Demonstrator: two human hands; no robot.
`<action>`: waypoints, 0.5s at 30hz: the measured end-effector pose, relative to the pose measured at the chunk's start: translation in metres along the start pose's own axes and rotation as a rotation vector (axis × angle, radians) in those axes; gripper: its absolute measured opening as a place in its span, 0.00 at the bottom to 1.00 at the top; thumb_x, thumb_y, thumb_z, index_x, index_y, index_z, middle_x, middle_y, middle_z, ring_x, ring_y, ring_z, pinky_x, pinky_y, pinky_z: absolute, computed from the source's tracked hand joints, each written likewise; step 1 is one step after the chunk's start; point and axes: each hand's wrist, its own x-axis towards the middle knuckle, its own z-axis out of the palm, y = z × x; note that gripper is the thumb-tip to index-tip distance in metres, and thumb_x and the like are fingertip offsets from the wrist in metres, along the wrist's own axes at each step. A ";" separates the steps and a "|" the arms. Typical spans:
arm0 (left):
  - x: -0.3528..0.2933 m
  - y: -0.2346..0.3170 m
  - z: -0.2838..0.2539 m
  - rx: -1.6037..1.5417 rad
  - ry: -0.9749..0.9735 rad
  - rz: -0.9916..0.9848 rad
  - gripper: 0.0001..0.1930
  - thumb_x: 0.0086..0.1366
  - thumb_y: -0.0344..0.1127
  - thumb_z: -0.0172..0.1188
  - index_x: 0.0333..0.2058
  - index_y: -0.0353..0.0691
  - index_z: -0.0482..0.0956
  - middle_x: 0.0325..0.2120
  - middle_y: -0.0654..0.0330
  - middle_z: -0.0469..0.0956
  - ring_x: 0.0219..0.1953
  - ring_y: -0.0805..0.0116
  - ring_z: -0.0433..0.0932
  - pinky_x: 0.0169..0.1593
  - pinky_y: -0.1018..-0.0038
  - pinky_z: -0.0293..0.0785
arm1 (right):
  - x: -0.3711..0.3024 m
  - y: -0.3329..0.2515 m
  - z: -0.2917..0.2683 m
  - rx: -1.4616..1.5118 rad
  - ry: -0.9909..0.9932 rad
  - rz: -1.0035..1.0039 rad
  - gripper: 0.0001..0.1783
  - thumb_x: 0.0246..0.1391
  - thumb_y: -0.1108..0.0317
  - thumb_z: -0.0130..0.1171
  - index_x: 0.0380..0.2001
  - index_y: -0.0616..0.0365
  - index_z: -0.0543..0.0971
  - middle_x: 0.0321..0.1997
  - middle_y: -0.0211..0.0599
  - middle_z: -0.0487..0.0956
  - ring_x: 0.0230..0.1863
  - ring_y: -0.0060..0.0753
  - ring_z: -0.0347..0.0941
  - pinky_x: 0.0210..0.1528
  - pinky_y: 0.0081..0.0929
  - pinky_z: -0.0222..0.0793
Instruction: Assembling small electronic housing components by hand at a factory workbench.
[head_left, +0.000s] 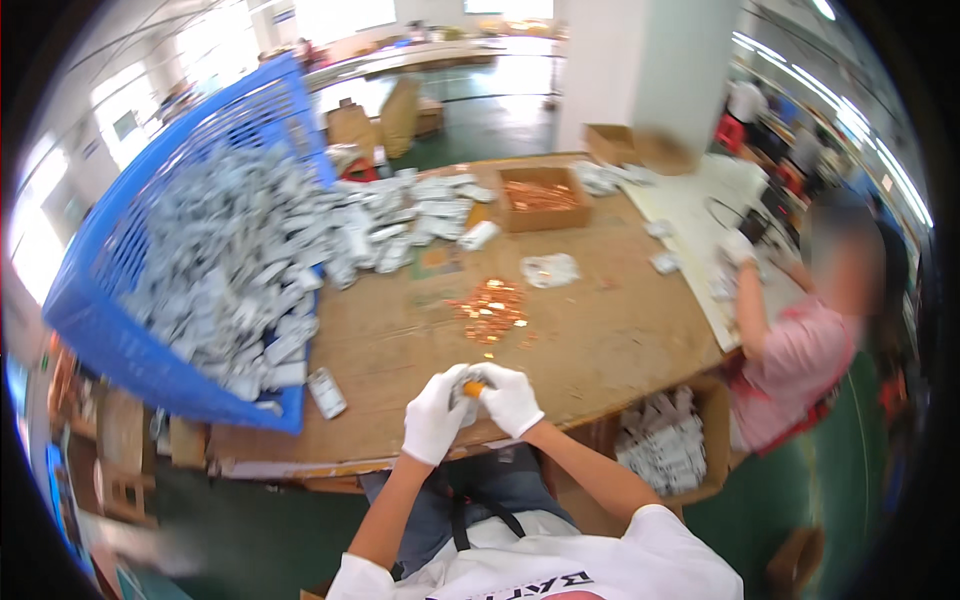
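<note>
My left hand (433,414), in a white glove, is closed around a small whitish-grey part (467,412) just above the table's near edge. My right hand (513,402), also gloved in white, meets it with fingers closed on a small orange piece (473,388) against that part. The gloves hide most of both items. Beyond my hands lies a loose pile of shiny copper-coloured pieces (492,312). One whitish-grey part (326,393) rests by itself to the left of my left hand.
At left, a tilted blue crate (75,290) spills many whitish-grey parts (380,225) onto the brown table (590,330). A cardboard box (545,217) of copper pieces and a clear bag (550,270) lie farther back. Another box (715,440) and a co-worker (790,350) are at right.
</note>
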 end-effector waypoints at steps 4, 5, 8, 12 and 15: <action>0.027 -0.048 -0.014 0.084 0.143 -0.046 0.22 0.53 0.27 0.62 0.48 0.46 0.76 0.37 0.54 0.78 0.38 0.55 0.80 0.41 0.65 0.77 | 0.060 0.002 0.038 0.006 -0.073 -0.006 0.10 0.50 0.68 0.63 0.36 0.58 0.78 0.30 0.45 0.81 0.33 0.42 0.79 0.36 0.33 0.73; 0.033 -0.063 -0.017 0.071 0.165 -0.042 0.22 0.52 0.27 0.63 0.48 0.45 0.76 0.37 0.54 0.79 0.38 0.55 0.80 0.41 0.66 0.77 | 0.072 0.001 0.048 0.015 -0.098 -0.035 0.10 0.50 0.68 0.63 0.36 0.58 0.78 0.30 0.45 0.81 0.33 0.42 0.79 0.36 0.33 0.73; 0.049 -0.080 -0.017 0.063 0.201 -0.042 0.22 0.52 0.27 0.64 0.47 0.44 0.76 0.38 0.54 0.80 0.39 0.56 0.80 0.43 0.67 0.77 | 0.098 0.008 0.060 -0.047 -0.091 -0.069 0.09 0.48 0.70 0.64 0.32 0.60 0.77 0.25 0.39 0.79 0.26 0.26 0.74 0.31 0.27 0.69; 0.068 -0.098 -0.017 0.087 0.180 -0.028 0.23 0.51 0.26 0.64 0.49 0.41 0.75 0.42 0.55 0.80 0.42 0.59 0.81 0.46 0.70 0.77 | 0.119 0.009 0.060 -0.129 -0.073 -0.099 0.09 0.48 0.70 0.63 0.33 0.60 0.77 0.28 0.43 0.80 0.30 0.37 0.78 0.34 0.30 0.72; 0.093 -0.108 -0.011 -0.227 0.102 -0.048 0.25 0.52 0.27 0.64 0.51 0.38 0.73 0.45 0.54 0.78 0.47 0.64 0.78 0.50 0.71 0.74 | 0.137 0.018 0.050 -0.060 0.017 -0.126 0.10 0.49 0.70 0.63 0.35 0.59 0.78 0.30 0.45 0.80 0.33 0.40 0.79 0.36 0.31 0.73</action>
